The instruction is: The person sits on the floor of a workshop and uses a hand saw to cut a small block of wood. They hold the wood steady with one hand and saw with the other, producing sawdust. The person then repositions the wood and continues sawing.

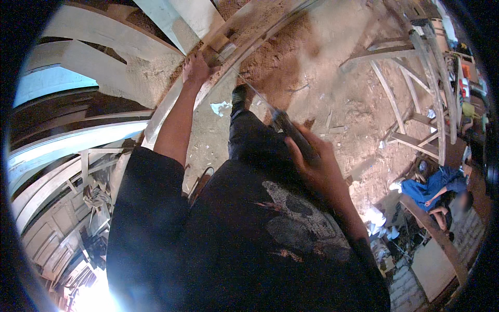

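Since the right hand (317,158) grips a long, dark, thin-shafted tool (300,142), one slip could jab the left hand (196,68) (can't tell its hold, tbh) on that brown wooden beam (249,42).

The blade (255,93) was of thin metal and looked smooth; its handle (303,147) was matt, but I could not tell if it was plastic or wood. The beam (260,23) was of wood, dull and dusty. The trestle (387,54) was of bare wood, matt also. The shirt (228,223) was of matt cloth with a grainy print. The floor (322,67) was rough, powdery earth
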`<state>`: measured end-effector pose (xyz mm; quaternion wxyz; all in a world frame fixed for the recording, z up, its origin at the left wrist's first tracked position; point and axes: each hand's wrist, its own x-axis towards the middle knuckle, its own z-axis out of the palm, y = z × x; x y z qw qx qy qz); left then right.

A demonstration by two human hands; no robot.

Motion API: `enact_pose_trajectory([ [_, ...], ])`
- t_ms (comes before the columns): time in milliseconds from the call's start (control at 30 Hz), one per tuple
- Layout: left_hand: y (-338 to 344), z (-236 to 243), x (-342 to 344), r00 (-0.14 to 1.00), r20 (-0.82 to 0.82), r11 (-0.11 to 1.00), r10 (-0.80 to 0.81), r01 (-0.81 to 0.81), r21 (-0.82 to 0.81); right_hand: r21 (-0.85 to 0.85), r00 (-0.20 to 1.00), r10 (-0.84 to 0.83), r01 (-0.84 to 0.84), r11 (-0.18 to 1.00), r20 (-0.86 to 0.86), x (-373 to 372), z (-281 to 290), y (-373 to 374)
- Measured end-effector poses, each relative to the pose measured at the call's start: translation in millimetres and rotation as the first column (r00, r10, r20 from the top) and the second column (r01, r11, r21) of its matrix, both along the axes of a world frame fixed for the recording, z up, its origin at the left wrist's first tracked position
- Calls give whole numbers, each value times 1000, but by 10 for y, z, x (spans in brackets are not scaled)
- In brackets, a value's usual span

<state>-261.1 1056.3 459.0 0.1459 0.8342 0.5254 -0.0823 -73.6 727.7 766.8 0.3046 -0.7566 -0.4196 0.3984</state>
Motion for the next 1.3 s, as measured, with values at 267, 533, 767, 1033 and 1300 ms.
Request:
enact_pose_trajectory([
  [267,-175,64,64,995,72,989,67,-76,124,70,999,-2,-1,998,33,-32,-543,-324],
  [533,-322,48,-87,983,180,962,35,-82,262,54,998,22,-19,998,-58,292,-1161,-529],
  [767,-191,-174,-110,994,54,948,90,-102,303,157,994,71,-84,984,86,408,-1521,-579],
  [1033,-209,-217,-108,994,-39,922,105,-83,377,10,979,23,-22,1000,-204,1004,-1642,-466],
  [1300,-324,677,293,961,163,972,224,-232,32,-14,971,42,-46,999,-234,1148,-1664,-263],
])
